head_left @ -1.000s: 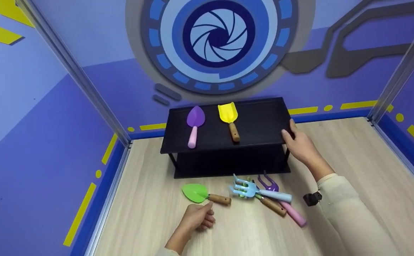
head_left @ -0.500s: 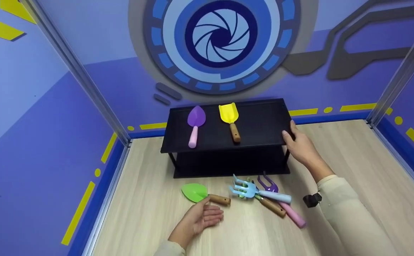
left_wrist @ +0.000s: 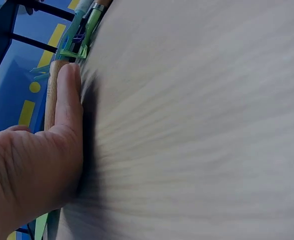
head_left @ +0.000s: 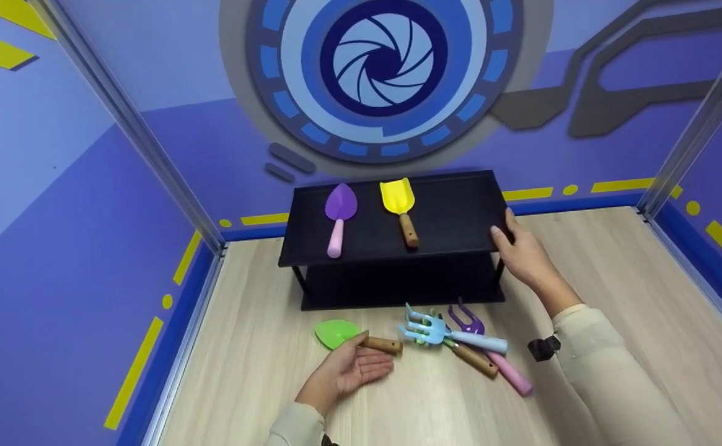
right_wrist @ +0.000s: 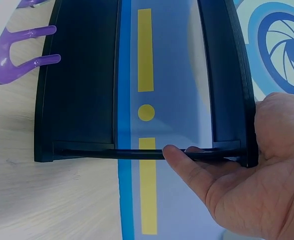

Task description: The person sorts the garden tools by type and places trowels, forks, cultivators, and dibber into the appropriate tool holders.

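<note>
A green trowel [head_left: 334,333] with a wooden handle lies on the table in front of a black two-tier shelf [head_left: 453,214]. My left hand [head_left: 343,373] is beside it, palm up and fingers extended, with the thumb overlapping the neck of the trowel. In the left wrist view, the wooden handle [left_wrist: 51,97] runs behind the straight fingers. At the shelf's right end, my right hand [head_left: 525,255] grips the top tier's edge, thumb on top. The right wrist view shows a digit reaching along the shelf's side post [right_wrist: 136,154].
On the top tier lie a purple trowel [head_left: 341,203] with a pink handle and a yellow scoop [head_left: 397,196]. Right of the green trowel, a light blue hand fork [head_left: 432,331] crosses a wooden-handled green fork [head_left: 475,360] and a purple fork [head_left: 512,373]. Patterned walls enclose the table.
My left hand has gone from loosely curled to fingers spread straight, and has shifted slightly up and right to the trowel's handle. The right hand keeps its hold on the shelf.
</note>
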`<control>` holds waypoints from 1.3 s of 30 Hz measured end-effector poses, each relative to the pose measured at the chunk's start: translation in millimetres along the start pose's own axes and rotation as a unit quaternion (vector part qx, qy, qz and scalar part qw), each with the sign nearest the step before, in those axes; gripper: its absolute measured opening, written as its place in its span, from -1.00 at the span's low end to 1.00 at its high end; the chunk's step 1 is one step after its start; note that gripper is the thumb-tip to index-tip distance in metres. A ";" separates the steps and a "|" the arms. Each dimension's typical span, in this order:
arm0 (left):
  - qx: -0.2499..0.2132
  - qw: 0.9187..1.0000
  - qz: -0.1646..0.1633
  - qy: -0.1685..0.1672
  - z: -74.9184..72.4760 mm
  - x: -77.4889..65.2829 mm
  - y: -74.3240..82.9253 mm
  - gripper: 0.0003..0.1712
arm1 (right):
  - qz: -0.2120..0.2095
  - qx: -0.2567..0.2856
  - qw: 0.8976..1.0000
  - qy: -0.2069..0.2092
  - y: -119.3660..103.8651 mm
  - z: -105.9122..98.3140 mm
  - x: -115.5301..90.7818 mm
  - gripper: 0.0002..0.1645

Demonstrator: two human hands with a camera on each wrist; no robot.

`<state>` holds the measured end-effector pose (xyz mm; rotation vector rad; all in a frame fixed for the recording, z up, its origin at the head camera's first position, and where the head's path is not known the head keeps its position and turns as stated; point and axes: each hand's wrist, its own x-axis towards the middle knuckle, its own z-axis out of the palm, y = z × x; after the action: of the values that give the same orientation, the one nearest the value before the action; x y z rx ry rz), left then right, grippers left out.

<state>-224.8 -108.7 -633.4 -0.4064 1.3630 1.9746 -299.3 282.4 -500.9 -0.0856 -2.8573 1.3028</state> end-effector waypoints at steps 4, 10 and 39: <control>0.034 0.999 -0.014 0.017 4.2 0.9 0.9 -0.28 | -0.003 0.005 1.000 0.003 0.9 0.5 -1.1 -0.04; 0.062 0.997 -0.009 0.049 10.7 0.7 -1.0 -0.34 | -0.005 0.010 1.000 0.005 1.1 2.4 -0.5 -0.04; 0.011 0.990 0.109 0.093 24.1 -7.7 -15.5 -0.73 | -0.002 0.008 1.000 0.009 2.4 1.4 -0.5 -0.04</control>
<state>-205.6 -86.4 -629.9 -0.4574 1.6049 2.1396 -298.7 282.9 -503.6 -0.0897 -2.8301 1.3183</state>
